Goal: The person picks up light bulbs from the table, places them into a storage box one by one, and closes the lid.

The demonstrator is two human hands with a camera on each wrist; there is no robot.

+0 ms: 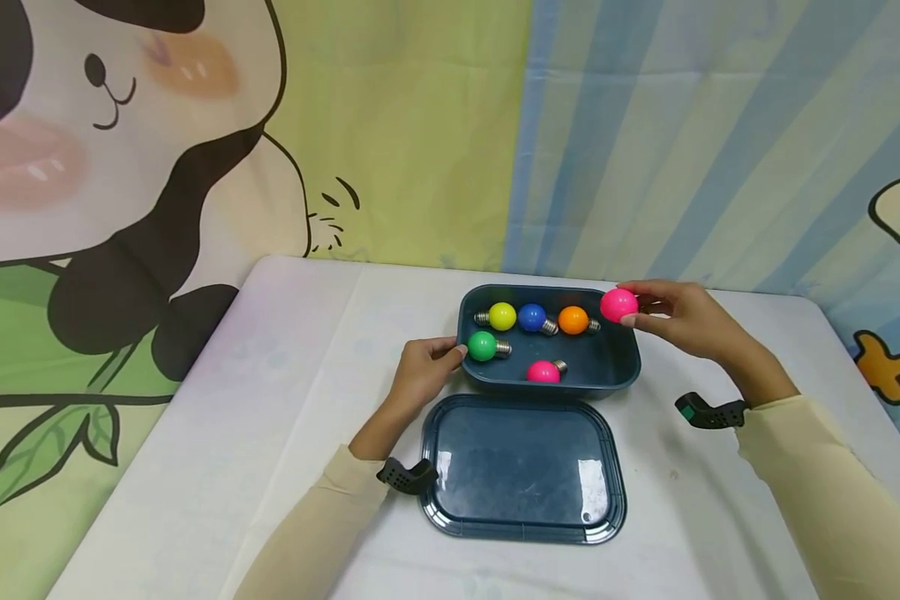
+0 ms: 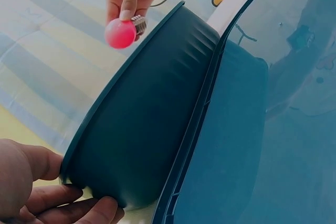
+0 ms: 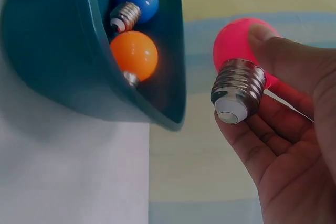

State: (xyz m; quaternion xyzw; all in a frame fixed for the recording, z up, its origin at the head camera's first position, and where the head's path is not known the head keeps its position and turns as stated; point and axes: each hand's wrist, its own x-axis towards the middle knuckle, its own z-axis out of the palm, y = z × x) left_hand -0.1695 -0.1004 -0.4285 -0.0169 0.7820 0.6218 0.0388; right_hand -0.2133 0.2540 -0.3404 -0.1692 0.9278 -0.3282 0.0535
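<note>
My right hand (image 1: 686,321) pinches a pink light bulb (image 3: 244,51) between thumb and fingers, above the right end of a dark blue-green plastic box (image 1: 570,385). The bulb's metal screw base shows in the right wrist view. At the box's left end my left hand (image 1: 423,373) grips the rim and wall, thumb at the edge and fingers under it. Inside the box lie a yellow bulb (image 1: 502,316), a blue bulb (image 1: 532,317), an orange bulb (image 1: 573,320), a green bulb (image 1: 482,346) and a second pink bulb (image 1: 543,372).
A matching dark lid (image 1: 525,467) lies flat on the white table (image 1: 292,467), just in front of the box. Behind the table hangs a printed cloth (image 1: 420,142) with a panda and stripes. Black bands (image 1: 408,477) sit on both wrists.
</note>
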